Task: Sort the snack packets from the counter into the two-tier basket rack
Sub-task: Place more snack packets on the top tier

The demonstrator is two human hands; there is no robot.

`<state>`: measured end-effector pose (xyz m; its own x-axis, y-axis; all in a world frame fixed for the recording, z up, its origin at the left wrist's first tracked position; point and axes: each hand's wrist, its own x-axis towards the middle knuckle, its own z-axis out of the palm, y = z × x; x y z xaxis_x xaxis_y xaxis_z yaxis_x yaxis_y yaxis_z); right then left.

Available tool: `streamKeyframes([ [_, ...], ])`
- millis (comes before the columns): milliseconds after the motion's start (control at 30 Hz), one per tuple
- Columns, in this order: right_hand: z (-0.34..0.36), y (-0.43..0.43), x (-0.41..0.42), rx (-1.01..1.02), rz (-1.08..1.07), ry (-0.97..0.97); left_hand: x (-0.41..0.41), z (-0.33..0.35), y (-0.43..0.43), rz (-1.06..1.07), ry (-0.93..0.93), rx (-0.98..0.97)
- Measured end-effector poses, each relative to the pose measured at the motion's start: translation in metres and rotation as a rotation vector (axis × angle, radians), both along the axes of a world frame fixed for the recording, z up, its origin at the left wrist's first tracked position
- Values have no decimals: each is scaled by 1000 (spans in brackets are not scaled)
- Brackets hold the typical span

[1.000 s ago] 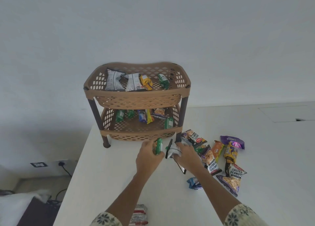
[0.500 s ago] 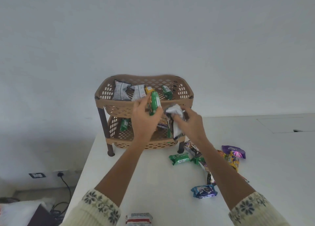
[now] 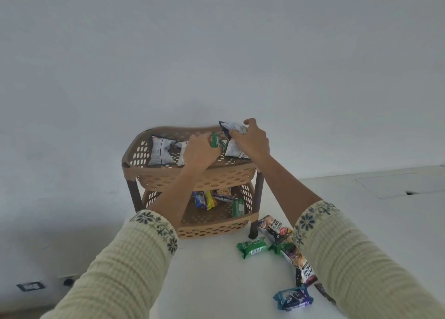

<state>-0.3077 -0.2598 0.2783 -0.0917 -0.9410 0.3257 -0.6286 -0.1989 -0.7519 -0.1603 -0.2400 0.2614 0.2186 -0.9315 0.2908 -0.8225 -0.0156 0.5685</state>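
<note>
The tan two-tier basket rack stands on the white counter by the wall. Both hands are over its top basket. My left hand grips a small green packet. My right hand holds a silver-white packet upright at the top basket's right end. Two more silver packets lie in the top tier. The lower tier holds a blue packet, a yellow one, a peanut pack and a green one.
Loose packets lie on the counter right of the rack: a green one, salted-peanut packs and a blue one. My sleeves hide part of the pile. A wall socket sits low left, past the counter's left edge.
Both hands rose from the counter in front of the rack to the top basket, carrying the green and the silver packet. The camera tilted upward.
</note>
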Motion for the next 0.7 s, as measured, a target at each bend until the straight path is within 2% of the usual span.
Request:
streamKeyframes([
  [167, -11, -20, 5, 11, 8, 240, 4, -13, -26, -57, -156, 226],
  [300, -30, -31, 12, 50, -35, 570, 1, -18, -43, -134, -170, 364],
  [433, -35, -37, 17, 153, -10, 757, -5, -20, -54, -208, -194, 549],
  [533, -35, -37, 17, 167, 6, 752, -5, -22, -57, -185, -149, 536],
  [700, -34, -33, 14, 71, -8, 494, 0, -19, -53, -34, -19, 243],
])
